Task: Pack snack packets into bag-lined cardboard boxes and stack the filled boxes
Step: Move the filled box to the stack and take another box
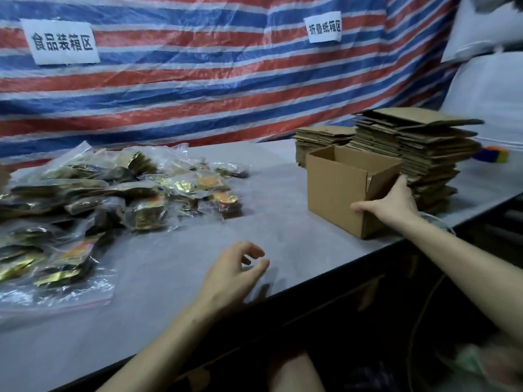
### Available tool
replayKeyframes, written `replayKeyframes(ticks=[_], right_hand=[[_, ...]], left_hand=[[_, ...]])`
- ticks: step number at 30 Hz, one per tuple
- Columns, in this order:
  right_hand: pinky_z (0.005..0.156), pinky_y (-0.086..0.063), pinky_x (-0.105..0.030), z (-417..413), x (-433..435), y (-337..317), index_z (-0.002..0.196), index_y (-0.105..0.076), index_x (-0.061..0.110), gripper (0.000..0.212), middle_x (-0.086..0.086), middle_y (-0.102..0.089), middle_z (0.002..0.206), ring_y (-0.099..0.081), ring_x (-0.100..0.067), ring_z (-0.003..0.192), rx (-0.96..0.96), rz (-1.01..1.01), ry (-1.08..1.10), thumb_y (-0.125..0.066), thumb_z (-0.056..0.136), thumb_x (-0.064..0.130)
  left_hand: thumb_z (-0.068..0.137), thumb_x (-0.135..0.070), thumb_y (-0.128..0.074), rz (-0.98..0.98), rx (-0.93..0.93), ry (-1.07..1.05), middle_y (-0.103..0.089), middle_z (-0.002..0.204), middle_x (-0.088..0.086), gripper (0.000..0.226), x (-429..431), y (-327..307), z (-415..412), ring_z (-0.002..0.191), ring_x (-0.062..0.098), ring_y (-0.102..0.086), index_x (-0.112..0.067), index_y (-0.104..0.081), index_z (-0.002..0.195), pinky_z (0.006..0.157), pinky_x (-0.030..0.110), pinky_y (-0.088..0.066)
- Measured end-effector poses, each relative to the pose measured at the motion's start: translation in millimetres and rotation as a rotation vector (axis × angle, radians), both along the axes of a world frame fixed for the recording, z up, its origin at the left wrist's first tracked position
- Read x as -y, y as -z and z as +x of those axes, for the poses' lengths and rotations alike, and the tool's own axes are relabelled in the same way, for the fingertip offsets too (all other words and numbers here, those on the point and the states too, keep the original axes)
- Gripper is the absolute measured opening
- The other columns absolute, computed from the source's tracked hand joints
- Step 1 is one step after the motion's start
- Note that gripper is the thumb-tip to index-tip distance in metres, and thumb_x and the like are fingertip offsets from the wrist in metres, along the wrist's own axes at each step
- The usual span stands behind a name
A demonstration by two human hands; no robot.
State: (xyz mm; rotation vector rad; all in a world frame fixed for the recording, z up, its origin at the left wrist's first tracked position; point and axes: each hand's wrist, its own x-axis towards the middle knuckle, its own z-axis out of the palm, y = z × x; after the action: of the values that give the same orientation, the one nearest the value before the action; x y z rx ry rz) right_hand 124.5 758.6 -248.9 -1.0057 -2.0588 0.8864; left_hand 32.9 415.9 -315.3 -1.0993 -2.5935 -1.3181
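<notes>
Gripping matte cardboard box (336, 193), R hand (393, 203), crinkly foil packets (85, 205) heaped

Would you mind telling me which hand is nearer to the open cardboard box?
Right. The right hand grips the open cardboard box at its near corner; the left hand hovers over the table, left of it.

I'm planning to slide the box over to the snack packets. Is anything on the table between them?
Nothing visible. Bare table lies between the box, gripped by the right hand, and the snack packets; the left hand hovers nearer the front edge, off that path.
</notes>
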Motion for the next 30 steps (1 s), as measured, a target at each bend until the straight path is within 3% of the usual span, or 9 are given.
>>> replayKeyframes(ticks=[4,10,18,21,23,25,27,30], right_hand=[[0.115,-0.031,-0.048,-7,-23,-2,0.157,-0.011,0.011,0.136,-0.021,-0.029,0.159,-0.031,-0.037,0.146,-0.025,-0.016,0.109,-0.098,0.056,0.037],[0.12,-0.025,-0.048,-31,-32,-2,0.161,-0.004,0.012,0.139,-0.017,-0.022,0.165,-0.026,-0.036,0.15,-0.051,-0.063,0.071,-0.097,0.06,0.038],[0.12,-0.025,-0.055,-58,-33,1,0.161,-0.005,0.012,0.141,-0.019,-0.019,0.165,-0.022,-0.04,0.151,-0.007,-0.078,0.054,-0.097,0.059,0.041],[0.118,-0.025,-0.063,-62,-20,8,0.16,-0.006,0.015,0.142,-0.023,-0.018,0.164,-0.023,-0.047,0.149,0.007,-0.226,0.132,-0.098,0.054,0.035],[0.114,-0.033,-0.065,-65,4,24,0.155,-0.025,0.013,0.129,-0.015,-0.034,0.158,-0.037,-0.047,0.141,-0.037,-0.325,0.081,-0.096,0.049,0.033],[0.108,-0.039,-0.065,-69,42,44,0.141,-0.037,0.017,0.094,0.002,-0.039,0.136,-0.049,-0.04,0.125,-0.135,-0.242,-0.004,-0.092,0.066,0.024],[0.101,-0.043,-0.065,-74,96,59,0.132,-0.04,0.024,0.077,-0.006,-0.046,0.131,-0.05,-0.035,0.118,-0.224,-0.116,-0.127,-0.09,0.074,0.018],[0.093,-0.048,-0.052,-85,184,59,0.113,-0.059,0.023,0.049,-0.009,-0.059,0.122,-0.057,-0.03,0.113,-0.263,-0.051,-0.499,-0.086,0.076,0.006]], left_hand=[[0.091,-0.028,-0.071,-0.011,0.008,-0.017,-0.072,0.088,-0.009,0.005,5,1,-4,0.08,0.002,-0.066,-0.027,-0.07,0.087,0.077,0.024,-0.052],[0.092,-0.025,-0.071,-0.009,0.031,-0.032,-0.073,0.085,-0.008,0.006,17,0,-10,0.081,0.008,-0.068,-0.023,-0.072,0.086,0.08,0.031,-0.055],[0.092,-0.024,-0.07,-0.032,0.038,-0.071,-0.071,0.082,-0.009,0.007,46,-6,-17,0.073,-0.002,-0.062,-0.026,-0.07,0.086,0.076,0.02,-0.051],[0.093,-0.023,-0.07,-0.045,0.064,-0.08,-0.069,0.081,-0.011,0.004,66,-6,-23,0.07,-0.006,-0.06,-0.023,-0.071,0.089,0.075,0.019,-0.05],[0.092,-0.021,-0.069,-0.076,0.049,-0.099,-0.066,0.081,-0.012,0.004,83,-6,-27,0.067,-0.009,-0.057,-0.018,-0.072,0.092,0.07,0.013,-0.045],[0.092,-0.022,-0.069,-0.132,0.022,-0.138,-0.065,0.087,-0.012,0.007,103,-7,-33,0.072,-0.01,-0.057,-0.016,-0.073,0.094,0.07,0.008,-0.041],[0.092,-0.027,-0.067,-0.193,0.001,-0.198,-0.064,0.099,-0.007,0.011,125,-10,-36,0.083,-0.002,-0.059,-0.018,-0.072,0.097,0.08,0.015,-0.046],[0.091,-0.032,-0.064,-0.304,-0.025,-0.293,-0.063,0.108,-0.005,0.018,161,-20,-37,0.1,0.011,-0.061,-0.022,-0.071,0.104,0.091,0.028,-0.049]])
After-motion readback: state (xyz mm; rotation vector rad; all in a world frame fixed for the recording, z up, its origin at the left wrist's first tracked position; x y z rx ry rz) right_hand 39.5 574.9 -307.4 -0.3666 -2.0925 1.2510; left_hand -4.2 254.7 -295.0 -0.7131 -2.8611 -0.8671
